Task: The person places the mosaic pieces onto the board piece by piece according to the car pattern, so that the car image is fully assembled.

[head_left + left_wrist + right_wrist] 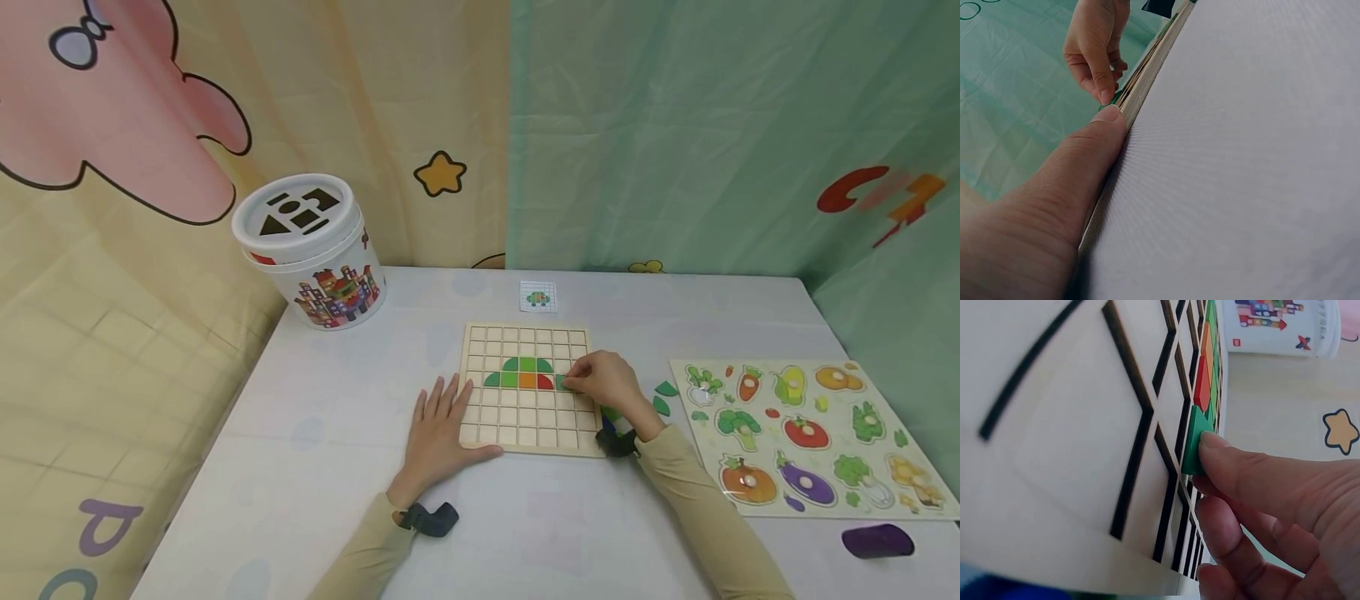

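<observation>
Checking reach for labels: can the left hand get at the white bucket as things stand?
Probably yes. The left hand rests flat at the grid board's left edge, holding nothing, and bare table lies between it and the white bucket on that side.

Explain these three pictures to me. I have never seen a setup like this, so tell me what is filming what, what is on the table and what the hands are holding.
No machine here: a person works with bare hands and wears three cameras. The wide picture comes from the head, looking down at the table. The other two come from cameras strapped to the wrists, so they look very close and tilted.

On the table lies a wooden grid board with a few coloured pieces already set in its squares. The left hand lies flat at the board's left edge, thumb against it. The right hand pinches a small green piece at the right end of the coloured row; the right wrist view shows this best.

Around it: a white bucket with shape holes in its lid, a small pattern card, a vegetable puzzle, loose green pieces and a purple object.
</observation>
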